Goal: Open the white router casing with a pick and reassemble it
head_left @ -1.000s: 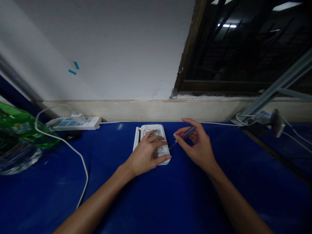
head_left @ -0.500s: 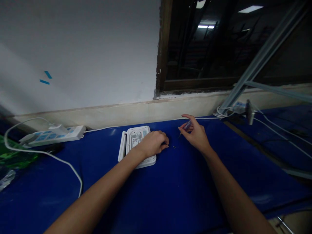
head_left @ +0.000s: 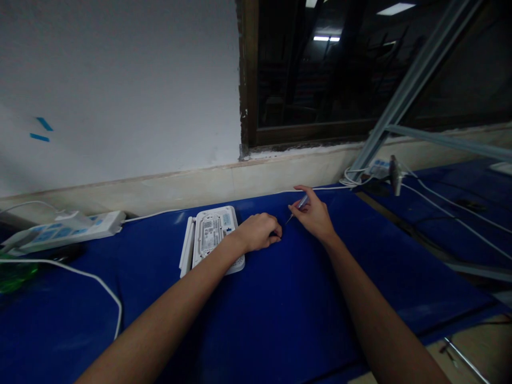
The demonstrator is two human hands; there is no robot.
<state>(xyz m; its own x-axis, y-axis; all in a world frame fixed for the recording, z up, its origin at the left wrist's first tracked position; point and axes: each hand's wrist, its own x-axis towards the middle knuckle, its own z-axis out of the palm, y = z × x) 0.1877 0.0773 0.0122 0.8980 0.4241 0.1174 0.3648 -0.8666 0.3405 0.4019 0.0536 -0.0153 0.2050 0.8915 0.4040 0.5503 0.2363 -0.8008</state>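
- Head view, one entry only (seen from over the person's shoulder, as it were).
- Hands: apart, with a narrow gap between them, both over the bench [head_left: 280,325].
- Left hand [head_left: 260,233]: curled shut at the right edge of the white router [head_left: 212,237], forearm crossing the router's lower corner. Whether the fingers hide anything is impossible to tell.
- Right hand [head_left: 314,213]: pinches a precision screwdriver [head_left: 303,202] like a pen, with the thumb and forefinger high on its translucent blue handle.
- Screwdriver tip: angled down toward the left hand, clear of the router (a grip nearer the tip would likely steady fine work).
- White router: flat on the bench, label side up, folded antennas [head_left: 187,246] along its left side.
- Handling note: keeping the left hand low and the right wrist close to the bench looks like the steadier way to work with so slim a tool.
- Power strip [head_left: 64,229]: white, on the bench's far left, with a white cable [head_left: 100,282] looping forward.
- Green plastic bottle [head_left: 16,274]: cut off by the left of the view.
- Further right: a second power strip [head_left: 378,168] beneath a metal strut [head_left: 416,90], with a dark window [head_left: 320,69] above.
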